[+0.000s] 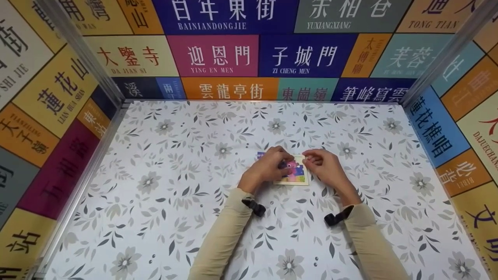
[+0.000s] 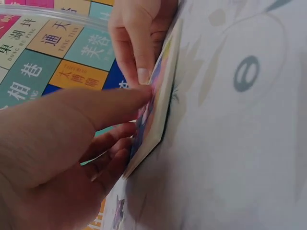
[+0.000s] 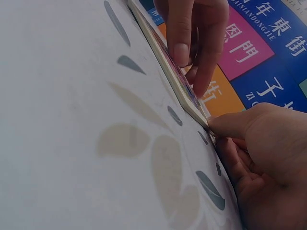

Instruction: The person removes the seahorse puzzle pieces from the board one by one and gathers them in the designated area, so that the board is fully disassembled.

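Note:
A small jigsaw puzzle (image 1: 298, 178) with a pink figure on a blue background lies in a pale frame on the patterned tabletop. A cream patch shows near its upper right corner. My left hand (image 1: 268, 165) arches over the puzzle's left part and covers much of the picture. In the left wrist view, its thumb (image 2: 117, 106) reaches straight over the picture, with the other fingers at the side edge. At the right edge, my right hand (image 1: 325, 167) pinches the frame near the upper corner. The right wrist view shows its thumb (image 3: 230, 125) on the pale rim (image 3: 180, 93).
White tabletop (image 1: 186, 217) with grey leaves and flowers surrounds the puzzle. Panels with colourful sign lettering (image 1: 220, 55) stand along the back and both sides, joined by metal corner posts. Black straps with small cameras (image 1: 255, 208) sit on both wrists.

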Tool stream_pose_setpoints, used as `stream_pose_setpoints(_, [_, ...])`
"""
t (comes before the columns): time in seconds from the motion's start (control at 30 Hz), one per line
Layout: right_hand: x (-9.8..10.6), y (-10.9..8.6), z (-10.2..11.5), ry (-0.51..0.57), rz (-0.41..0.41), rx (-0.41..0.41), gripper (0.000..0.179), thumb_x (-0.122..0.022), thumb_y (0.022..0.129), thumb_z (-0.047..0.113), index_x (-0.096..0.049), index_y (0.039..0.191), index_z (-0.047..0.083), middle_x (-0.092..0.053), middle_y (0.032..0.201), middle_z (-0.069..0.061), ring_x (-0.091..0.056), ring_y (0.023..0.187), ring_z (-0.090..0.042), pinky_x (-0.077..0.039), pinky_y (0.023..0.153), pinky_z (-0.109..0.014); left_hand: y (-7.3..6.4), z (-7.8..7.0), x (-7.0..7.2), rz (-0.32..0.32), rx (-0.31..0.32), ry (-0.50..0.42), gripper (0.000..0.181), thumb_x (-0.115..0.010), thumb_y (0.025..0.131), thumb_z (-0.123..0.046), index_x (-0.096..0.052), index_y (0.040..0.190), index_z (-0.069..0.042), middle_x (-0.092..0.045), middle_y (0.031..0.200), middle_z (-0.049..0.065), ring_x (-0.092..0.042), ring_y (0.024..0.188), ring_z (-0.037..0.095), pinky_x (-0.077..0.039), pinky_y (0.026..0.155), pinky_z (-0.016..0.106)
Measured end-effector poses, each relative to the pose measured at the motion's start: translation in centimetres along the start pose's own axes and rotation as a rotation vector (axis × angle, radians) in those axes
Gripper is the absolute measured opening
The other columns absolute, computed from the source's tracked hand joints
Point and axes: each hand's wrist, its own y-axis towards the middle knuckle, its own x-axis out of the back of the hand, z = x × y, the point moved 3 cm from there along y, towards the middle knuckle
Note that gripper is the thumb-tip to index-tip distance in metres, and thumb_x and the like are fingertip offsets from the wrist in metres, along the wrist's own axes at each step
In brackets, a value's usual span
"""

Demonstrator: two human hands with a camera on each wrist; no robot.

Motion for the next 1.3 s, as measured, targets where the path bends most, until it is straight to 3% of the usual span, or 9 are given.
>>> stream_pose_setpoints(0.23, [0.1, 0.0, -0.2, -0.001, 0.006, 0.001, 0.031, -0.077, 0.102, 0.020, -0.076, 0.130, 0.008, -0.075, 0.110, -0.013, -0.070, 0.097, -0.018, -0.054, 0.080, -0.011, 0.2, -0.6, -0.4, -0.029, -0.041, 0.071, 0.032, -0.074, 0.102, -0.018, -0.077, 0.134, -0.012, -0.072, 0.122, 0.009, -0.063, 0.110, 0.025, -0.052, 0.098, 0.036])
stream_pose_setpoints(0.47, [0.1, -0.1, -0.1, 0.012, 0.004, 0.018, 0.030, -0.077, 0.102, 0.020, -0.076, 0.130, 0.008, -0.074, 0.112, -0.013, -0.070, 0.096, -0.015, -0.054, 0.080, -0.011, -0.2, -0.5, -0.4, -0.057, -0.082, 0.078, 0.029, -0.070, 0.104, -0.013, -0.078, 0.131, -0.008, -0.074, 0.125, 0.010, -0.065, 0.115, 0.026, -0.053, 0.103, 0.037])
stream_pose_setpoints(0.9, [0.1, 0.0, -0.1, 0.031, -0.005, 0.019, 0.030, -0.078, 0.101, 0.017, -0.077, 0.128, 0.007, -0.074, 0.110, -0.014, -0.069, 0.094, -0.015, -0.055, 0.079, -0.011, -0.3, -0.3, -0.4, -0.049, -0.080, 0.085, 0.032, -0.071, 0.104, -0.016, -0.076, 0.135, -0.011, -0.072, 0.123, 0.009, -0.063, 0.112, 0.026, -0.053, 0.101, 0.038])
stream_pose_setpoints(1.17, [0.0, 0.0, 0.0, 0.012, 0.007, 0.012, 0.029, -0.077, 0.101, 0.017, -0.077, 0.129, 0.008, -0.073, 0.110, -0.014, -0.069, 0.098, -0.021, -0.054, 0.079, -0.011, -0.9, 0.4, 0.6, -0.086, -0.095, -0.070, 0.034, -0.070, 0.105, -0.014, -0.072, 0.138, -0.008, -0.068, 0.125, 0.011, -0.064, 0.113, 0.025, -0.052, 0.102, 0.037])
stream_pose_setpoints(1.3, [0.0, -0.1, 0.0, -0.003, 0.013, 0.004, 0.031, -0.076, 0.102, 0.018, -0.076, 0.131, 0.008, -0.073, 0.113, -0.014, -0.069, 0.101, -0.022, -0.053, 0.081, -0.011, -1.7, 1.1, 1.7, -0.128, -0.088, -0.089, 0.031, -0.070, 0.106, -0.019, -0.075, 0.135, -0.009, -0.069, 0.125, 0.009, -0.065, 0.115, 0.026, -0.053, 0.104, 0.038])
